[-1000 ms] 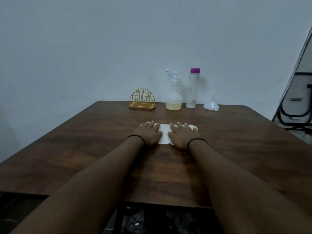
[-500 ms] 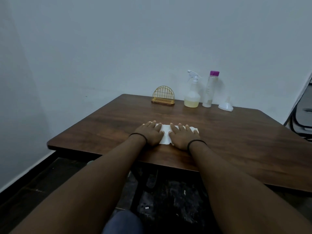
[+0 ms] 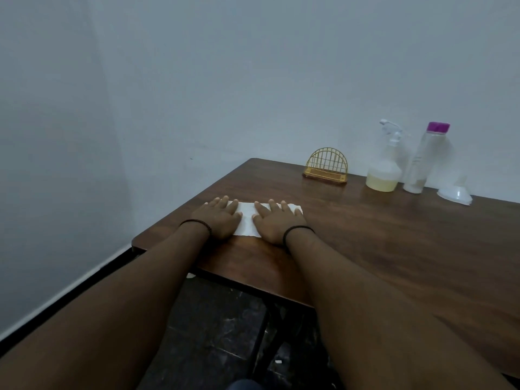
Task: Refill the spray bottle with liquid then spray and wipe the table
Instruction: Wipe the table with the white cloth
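white cloth (image 3: 249, 219) lies flat near the table (image 3: 394, 249) front edge, left hand (image 3: 218, 218) and right hand (image 3: 277, 222) pressing it, each grip open with fingers straight. spray bottle (image 3: 384, 164) (part full) stands at the back; wiping looks under way, needing a steady sweep next.

Spray bottle (image 3: 385, 164): clear, white trigger head, pale yellow liquid low in it, upright, well beyond my right hand (image 3: 277, 222).
Refill bottle (image 3: 425, 157): clear, purple cap, upright, just right of it.
Funnel (image 3: 455, 194): white, mouth down, farther right.
Paper towel (image 3: 249, 220): white, flat under my 2 palms, left hand (image 3: 221, 219) included.
Table (image 3: 394, 243): dark wood.
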